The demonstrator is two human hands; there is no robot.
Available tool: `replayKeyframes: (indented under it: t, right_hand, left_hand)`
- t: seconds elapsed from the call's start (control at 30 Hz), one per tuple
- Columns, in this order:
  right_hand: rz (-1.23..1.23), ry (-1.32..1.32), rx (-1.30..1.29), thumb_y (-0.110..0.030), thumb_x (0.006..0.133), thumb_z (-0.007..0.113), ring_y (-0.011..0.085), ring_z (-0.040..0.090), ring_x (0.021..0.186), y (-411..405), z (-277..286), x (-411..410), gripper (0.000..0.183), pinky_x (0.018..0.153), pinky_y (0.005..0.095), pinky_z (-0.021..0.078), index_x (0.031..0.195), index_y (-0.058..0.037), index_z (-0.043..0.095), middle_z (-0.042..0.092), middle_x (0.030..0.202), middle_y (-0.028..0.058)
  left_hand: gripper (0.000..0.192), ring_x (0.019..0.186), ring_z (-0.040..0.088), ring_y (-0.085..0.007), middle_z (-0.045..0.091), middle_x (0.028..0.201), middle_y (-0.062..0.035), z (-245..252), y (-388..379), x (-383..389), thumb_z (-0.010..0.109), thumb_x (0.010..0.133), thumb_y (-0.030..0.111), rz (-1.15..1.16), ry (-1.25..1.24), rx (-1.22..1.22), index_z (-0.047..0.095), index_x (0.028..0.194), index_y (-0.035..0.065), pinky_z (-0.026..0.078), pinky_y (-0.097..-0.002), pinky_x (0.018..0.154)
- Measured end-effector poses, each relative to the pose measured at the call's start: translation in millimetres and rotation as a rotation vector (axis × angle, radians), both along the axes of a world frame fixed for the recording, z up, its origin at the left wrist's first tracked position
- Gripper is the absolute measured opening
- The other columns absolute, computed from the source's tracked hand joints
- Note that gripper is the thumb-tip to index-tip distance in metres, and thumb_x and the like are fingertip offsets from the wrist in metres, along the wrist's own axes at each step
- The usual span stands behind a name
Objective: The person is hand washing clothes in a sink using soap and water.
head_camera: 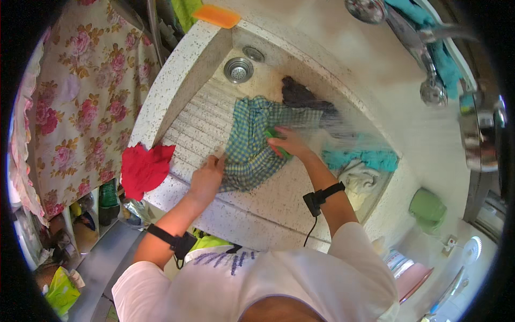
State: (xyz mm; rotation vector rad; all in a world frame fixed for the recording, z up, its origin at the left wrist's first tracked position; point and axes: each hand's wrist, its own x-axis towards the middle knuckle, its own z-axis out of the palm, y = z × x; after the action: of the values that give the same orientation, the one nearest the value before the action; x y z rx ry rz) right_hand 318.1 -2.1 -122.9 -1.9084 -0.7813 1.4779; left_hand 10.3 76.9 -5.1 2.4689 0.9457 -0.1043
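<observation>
A blue-and-yellow checked cloth garment [251, 151] lies spread over the ribbed washboard [197, 124] of a speckled stone laundry sink. My left hand [209, 177] grips or presses the garment's lower left edge, its fingertips partly hidden. Over the garment's right part, my right hand [290, 141] is closed round a green and orange object [277, 149], which looks like a scrubbing brush; its underside is hidden. Dark wet cloth [299, 94] lies beyond the garment. Turquoise cloth [362, 159] and whitish cloth [358, 179] lie in the basin's right part.
A metal drain strainer [238, 70] sits at the sink's far end. A red cloth [147, 171] hangs over the left front rim, and an orange object [216, 16] rests on the far corner. A floral curtain [88, 108] hangs at the left; a chrome faucet [433, 90] is at the upper right.
</observation>
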Motion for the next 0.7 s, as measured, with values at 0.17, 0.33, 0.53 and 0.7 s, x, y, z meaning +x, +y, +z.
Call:
replayKeyframes:
  t: [0.17, 0.33, 0.53, 0.7]
  right_hand:
    - [0.017, 0.209, -0.15, -0.04, 0.076, 0.077, 0.0287, 0.047, 0.122, -45, 58, -27, 0.072, 0.101, 0.0421, 0.0388, 0.133, -0.0061, 0.048, 0.06, 0.109, 0.0153]
    - [0.592, 0.025, 0.421, -0.039, 0.07, 0.08, 0.0356, 0.046, 0.12, -91, 103, -105, 0.079, 0.103, 0.0423, 0.0374, 0.133, -0.0033, 0.048, 0.048, 0.128, 0.02]
    - [0.553, 0.12, 0.408, -0.039, 0.075, 0.077, 0.0339, 0.045, 0.122, -119, 115, -120, 0.076, 0.103, 0.0426, 0.0373, 0.136, -0.0049, 0.046, 0.045, 0.132, 0.0195]
    - [-0.207, 0.577, -0.071, -0.03, 0.084, 0.071, 0.0239, 0.05, 0.116, -139, 101, -47, 0.057, 0.099, 0.0417, 0.0406, 0.132, -0.0056, 0.053, 0.049, 0.129, 0.0167]
  left_hand:
    - [0.013, 0.08, 0.065, -0.0362, 0.057, 0.104, -0.0192, 3, 25, -36, 0.055, 0.081, 0.004, -0.149, 0.13, 0.1, 0.059, 0.093, 0.0041, 0.056, -0.0441, 0.061]
    - [0.022, 0.084, 0.062, -0.0385, 0.057, 0.105, -0.018, 45, 118, -4, 0.059, 0.078, -0.002, 0.189, -0.143, 0.143, 0.063, 0.099, 0.0042, 0.052, -0.0455, 0.073]
    - [0.047, 0.122, 0.045, -0.0425, 0.048, 0.128, -0.0271, 21, 45, 132, 0.062, 0.086, 0.012, -0.17, -0.573, -0.26, 0.049, 0.131, 0.0037, 0.04, -0.0424, 0.102]
    - [0.059, 0.135, 0.033, -0.0384, 0.039, 0.145, -0.0197, -29, -31, 59, 0.055, 0.092, 0.041, -0.622, -0.004, -0.299, 0.045, 0.137, 0.0055, 0.026, -0.0497, 0.111]
